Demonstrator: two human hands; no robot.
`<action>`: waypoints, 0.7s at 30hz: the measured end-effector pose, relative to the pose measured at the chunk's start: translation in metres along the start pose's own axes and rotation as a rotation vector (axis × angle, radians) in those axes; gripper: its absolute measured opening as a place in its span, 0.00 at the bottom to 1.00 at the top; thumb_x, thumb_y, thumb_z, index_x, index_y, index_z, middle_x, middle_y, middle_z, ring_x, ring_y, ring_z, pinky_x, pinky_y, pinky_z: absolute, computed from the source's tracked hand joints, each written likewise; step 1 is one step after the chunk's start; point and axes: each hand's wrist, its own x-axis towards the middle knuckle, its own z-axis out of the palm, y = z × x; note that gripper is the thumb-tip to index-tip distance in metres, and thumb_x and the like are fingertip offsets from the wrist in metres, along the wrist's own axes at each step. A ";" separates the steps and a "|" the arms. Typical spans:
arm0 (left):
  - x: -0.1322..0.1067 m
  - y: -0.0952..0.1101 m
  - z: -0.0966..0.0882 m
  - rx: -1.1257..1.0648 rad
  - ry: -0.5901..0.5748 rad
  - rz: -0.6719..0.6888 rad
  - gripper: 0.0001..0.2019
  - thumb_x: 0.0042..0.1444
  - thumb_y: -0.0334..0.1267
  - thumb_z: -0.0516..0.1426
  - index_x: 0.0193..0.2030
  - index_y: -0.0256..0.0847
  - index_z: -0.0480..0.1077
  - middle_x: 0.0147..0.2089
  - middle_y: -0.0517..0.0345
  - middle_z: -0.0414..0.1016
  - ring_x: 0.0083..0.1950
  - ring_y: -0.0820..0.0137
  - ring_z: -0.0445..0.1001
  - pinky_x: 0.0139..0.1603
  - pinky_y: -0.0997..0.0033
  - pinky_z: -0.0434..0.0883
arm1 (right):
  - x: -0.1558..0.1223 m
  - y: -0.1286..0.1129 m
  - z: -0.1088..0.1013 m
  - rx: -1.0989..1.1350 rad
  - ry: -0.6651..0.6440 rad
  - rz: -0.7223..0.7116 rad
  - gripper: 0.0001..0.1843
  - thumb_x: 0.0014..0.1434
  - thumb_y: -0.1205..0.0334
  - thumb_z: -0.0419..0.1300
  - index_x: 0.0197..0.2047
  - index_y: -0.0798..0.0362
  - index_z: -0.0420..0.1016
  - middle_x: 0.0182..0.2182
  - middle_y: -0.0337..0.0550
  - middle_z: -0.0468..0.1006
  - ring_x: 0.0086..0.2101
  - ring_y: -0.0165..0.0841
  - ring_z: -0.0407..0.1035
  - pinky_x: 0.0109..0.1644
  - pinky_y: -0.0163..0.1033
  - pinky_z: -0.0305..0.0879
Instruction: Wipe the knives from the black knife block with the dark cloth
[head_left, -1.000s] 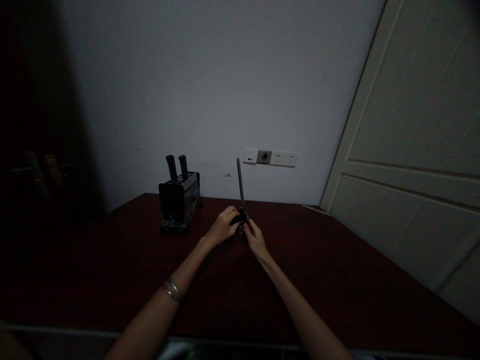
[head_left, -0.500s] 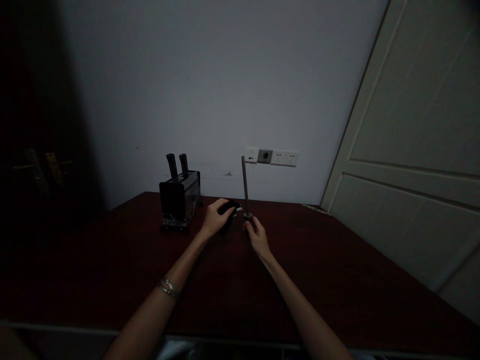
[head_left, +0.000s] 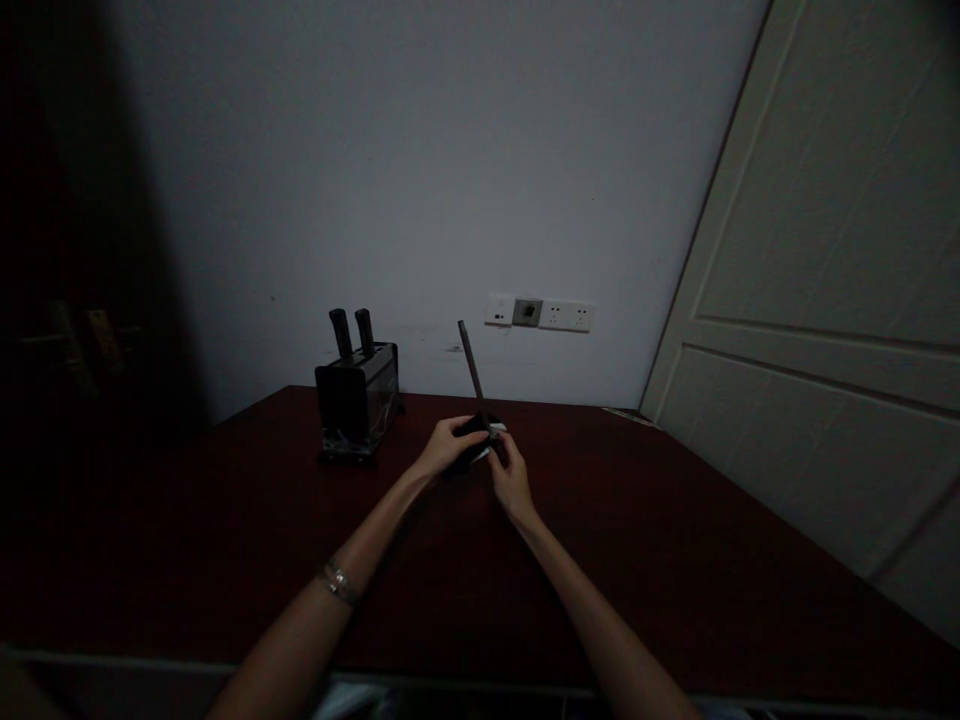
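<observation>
In the head view, my left hand (head_left: 445, 448) grips a dark piece (head_left: 489, 420) with white edges; the dim light hides its kind. My right hand (head_left: 511, 483) pinches the lower end of a slim grey metal rod (head_left: 472, 366). The rod stands up from the fingers and leans left. Its lower end meets the dark piece between my two hands, and both hands are close together above the tabletop. Whether the rod is inside the piece or only against it, I cannot tell.
On the left of the dark red table (head_left: 637, 550) stands a black knife block (head_left: 343, 410) with two black handles (head_left: 364, 330) sticking up. Wall sockets (head_left: 568, 316) are behind. A pale panelled door (head_left: 825, 300) borders the right side.
My left hand has moved right with the dark piece, up against the rod's lower end. The rod, nearly upright before, now tilts to the left.
</observation>
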 end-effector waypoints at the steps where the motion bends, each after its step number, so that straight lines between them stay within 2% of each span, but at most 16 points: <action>1: -0.001 -0.001 0.003 -0.038 0.026 -0.039 0.20 0.37 0.38 0.63 0.40 0.32 0.74 0.34 0.53 0.76 0.32 0.69 0.72 0.34 0.73 0.66 | -0.001 0.000 0.000 -0.007 -0.001 -0.009 0.14 0.54 0.63 0.52 0.45 0.54 0.67 0.43 0.46 0.72 0.45 0.36 0.66 0.51 0.41 0.59; 5: -0.006 -0.004 0.013 -0.170 0.138 -0.143 0.16 0.36 0.34 0.61 0.37 0.32 0.74 0.29 0.56 0.75 0.26 0.73 0.70 0.27 0.76 0.65 | -0.003 0.001 0.000 -0.043 -0.013 -0.013 0.14 0.54 0.62 0.53 0.45 0.54 0.68 0.41 0.46 0.73 0.43 0.37 0.67 0.49 0.41 0.60; 8: -0.007 -0.003 0.014 -0.244 0.162 -0.161 0.14 0.36 0.32 0.59 0.34 0.33 0.73 0.26 0.58 0.74 0.24 0.75 0.69 0.25 0.78 0.64 | -0.004 0.001 0.001 -0.060 -0.013 0.007 0.15 0.55 0.60 0.53 0.44 0.55 0.70 0.41 0.47 0.75 0.42 0.38 0.68 0.48 0.41 0.61; 12: -0.006 0.002 0.007 -0.258 0.127 -0.184 0.13 0.36 0.32 0.60 0.33 0.32 0.73 0.24 0.58 0.74 0.22 0.75 0.68 0.24 0.78 0.63 | -0.004 -0.007 0.002 -0.046 -0.038 0.046 0.15 0.54 0.58 0.55 0.43 0.55 0.72 0.40 0.47 0.76 0.42 0.39 0.69 0.48 0.42 0.61; 21: 0.009 0.002 -0.026 -0.160 -0.070 -0.277 0.15 0.33 0.32 0.62 0.32 0.31 0.74 0.21 0.59 0.72 0.20 0.76 0.67 0.23 0.77 0.59 | 0.002 -0.022 -0.003 0.120 -0.207 0.164 0.14 0.47 0.55 0.61 0.35 0.54 0.75 0.33 0.42 0.77 0.35 0.36 0.68 0.41 0.39 0.63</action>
